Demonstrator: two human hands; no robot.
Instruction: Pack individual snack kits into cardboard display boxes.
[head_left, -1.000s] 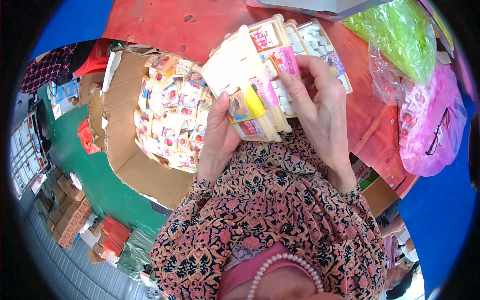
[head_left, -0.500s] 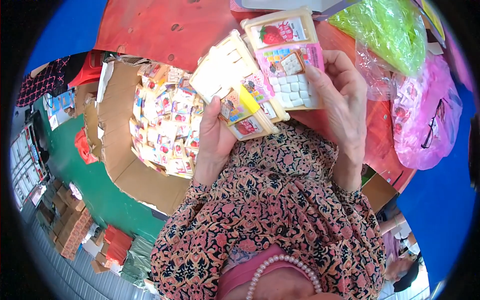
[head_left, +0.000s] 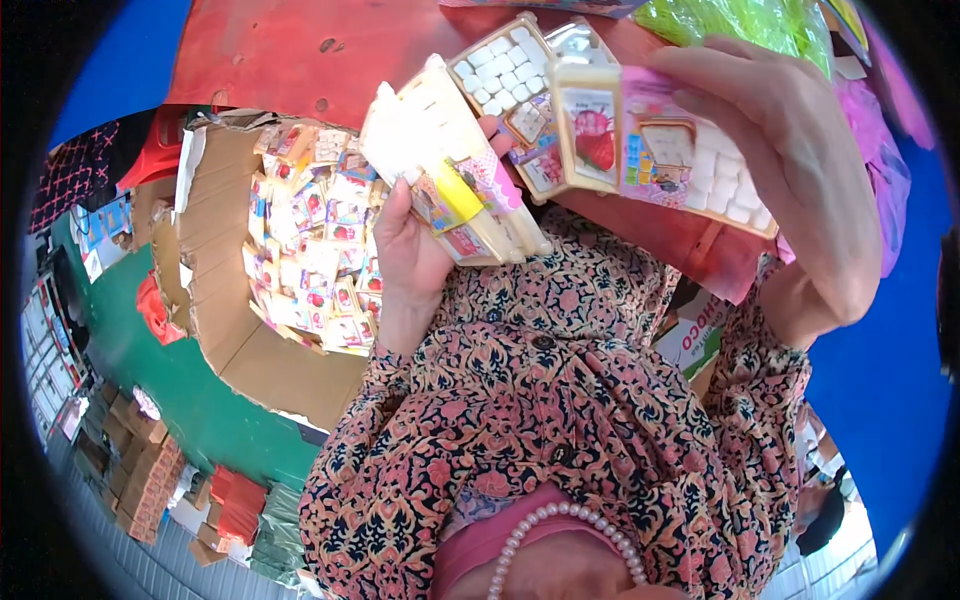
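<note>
Left hand (head_left: 410,250) is gripping a stack of strawberry-labelled snack packs (head_left: 470,190) in front of the torso, thumb lying on the face. Right hand (head_left: 790,150) is pinching a cube-filled pack (head_left: 650,150) by its pink far edge, just right of the stack. Holding it at the rim, not pressing the cubes, should be safest. Two more packs (head_left: 500,65) are showing just beyond, so lifting slightly should avoid snagging corners.

Room: red tabletop (head_left: 260,60) is extending far left. Open carton (head_left: 250,340) is filling the left, torn rim standing up. Pink bag (head_left: 870,170) and green bag (head_left: 740,20) are crowding the right.
</note>
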